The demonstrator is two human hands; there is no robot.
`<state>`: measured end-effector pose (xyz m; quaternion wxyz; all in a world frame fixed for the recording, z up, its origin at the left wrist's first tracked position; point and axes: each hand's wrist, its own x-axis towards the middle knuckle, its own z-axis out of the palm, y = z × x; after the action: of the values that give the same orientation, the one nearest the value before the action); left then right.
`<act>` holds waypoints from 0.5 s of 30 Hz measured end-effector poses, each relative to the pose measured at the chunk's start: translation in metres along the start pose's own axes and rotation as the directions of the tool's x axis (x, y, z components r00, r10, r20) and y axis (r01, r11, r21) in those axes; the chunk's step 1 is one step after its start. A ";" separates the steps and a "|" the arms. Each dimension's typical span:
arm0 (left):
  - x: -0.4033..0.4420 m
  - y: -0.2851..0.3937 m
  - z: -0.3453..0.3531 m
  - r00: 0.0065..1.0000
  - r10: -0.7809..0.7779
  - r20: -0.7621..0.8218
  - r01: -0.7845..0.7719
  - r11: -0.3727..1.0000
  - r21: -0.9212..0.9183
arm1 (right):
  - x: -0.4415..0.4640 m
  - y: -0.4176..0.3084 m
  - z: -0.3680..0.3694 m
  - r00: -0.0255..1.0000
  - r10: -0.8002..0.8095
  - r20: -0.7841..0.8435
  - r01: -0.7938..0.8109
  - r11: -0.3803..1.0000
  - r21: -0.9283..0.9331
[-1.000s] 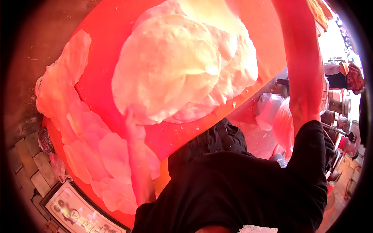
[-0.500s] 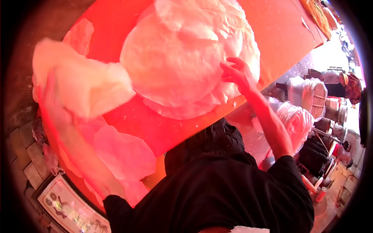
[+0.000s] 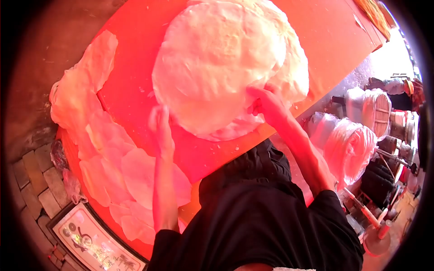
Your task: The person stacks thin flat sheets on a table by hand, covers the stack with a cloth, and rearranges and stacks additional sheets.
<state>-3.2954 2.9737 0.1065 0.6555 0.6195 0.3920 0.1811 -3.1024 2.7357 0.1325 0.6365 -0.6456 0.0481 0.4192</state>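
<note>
A stack of thin round dough sheets (image 3: 221, 58) lies on the red-lit table, its edges uneven and wrinkled at the right. Over the stack's near right part is my right hand (image 3: 266, 103), fingers curled in and pinching the top sheet near a small fold. My left hand (image 3: 160, 124) is at the near left edge of the stack, smeared by motion, so its finger position is unclear. Along the left side of the table lie separate overlapping thin sheets (image 3: 106, 149), spread in a long pile.
The table (image 3: 131, 58) has its near edge against my body. Plastic-wrapped bundles (image 3: 348, 144) and a round slatted item (image 3: 382, 112) stand to the right. A framed panel (image 3: 95, 239) and floor bricks (image 3: 49, 203) are at lower left. Yellow cloth-like material (image 3: 374, 16) hangs at the far corner.
The sheet my left hand carried at the left now lies on the left pile. That hand has swung right to the stack. My right hand has moved slightly left and nearer.
</note>
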 end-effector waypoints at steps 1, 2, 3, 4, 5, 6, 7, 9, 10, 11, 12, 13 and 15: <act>-0.017 -0.015 -0.013 0.993 -0.108 -0.050 0.106 0.994 -0.035 | -0.015 -0.011 0.004 1.000 -0.004 0.010 0.004 0.999 0.037; -0.030 -0.022 -0.018 0.962 -0.272 -0.019 0.263 0.945 -0.194 | -0.034 -0.027 0.010 1.000 -0.007 0.018 0.006 0.997 0.074; -0.043 -0.029 -0.018 0.908 -0.417 0.036 0.402 0.846 -0.349 | -0.046 -0.033 0.015 0.999 -0.015 0.029 0.012 0.995 0.103; -0.054 -0.035 -0.016 0.836 -0.538 0.112 0.516 0.699 -0.494 | -0.052 -0.026 0.014 1.000 -0.002 0.022 0.000 0.997 0.077; -0.059 -0.040 -0.014 0.847 -0.519 0.119 0.486 0.662 -0.571 | -0.056 -0.016 0.008 1.000 0.013 0.016 -0.014 0.999 0.048; -0.062 -0.044 -0.009 0.857 -0.501 0.125 0.455 0.618 -0.641 | -0.061 -0.007 0.001 1.000 0.029 0.005 -0.029 0.999 0.020; -0.062 -0.050 -0.003 0.867 -0.481 0.131 0.422 0.567 -0.707 | -0.065 0.000 -0.004 0.998 0.066 0.001 -0.066 0.997 0.039; -0.062 -0.072 0.003 0.922 -0.368 0.125 0.321 0.541 -0.777 | -0.075 0.011 -0.015 0.989 0.151 -0.007 -0.150 0.986 0.072; -0.062 -0.088 0.004 0.939 -0.326 0.112 0.283 0.543 -0.791 | -0.077 0.013 -0.022 0.985 0.171 0.035 -0.170 0.985 -0.031; -0.066 -0.089 0.006 0.954 -0.284 0.099 0.246 0.546 -0.801 | -0.078 0.017 -0.025 0.974 0.226 0.009 -0.226 0.973 -0.040; -0.072 -0.086 0.009 0.964 -0.263 0.050 0.199 0.577 -0.793 | -0.078 0.021 -0.027 0.961 0.276 -0.020 -0.276 0.960 -0.044; -0.073 -0.087 0.011 0.956 -0.290 0.037 0.200 0.558 -0.806 | -0.076 0.026 -0.031 0.947 0.318 -0.050 -0.320 0.946 -0.044; -0.072 -0.083 0.016 0.941 -0.339 0.017 0.203 0.523 -0.828 | -0.085 0.031 -0.039 0.952 0.305 0.001 -0.282 0.883 -0.375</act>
<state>-3.3495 2.8969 0.0470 0.8564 0.1608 0.4014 0.2820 -3.1567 2.6558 0.1535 0.4334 -0.7264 0.0460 0.5315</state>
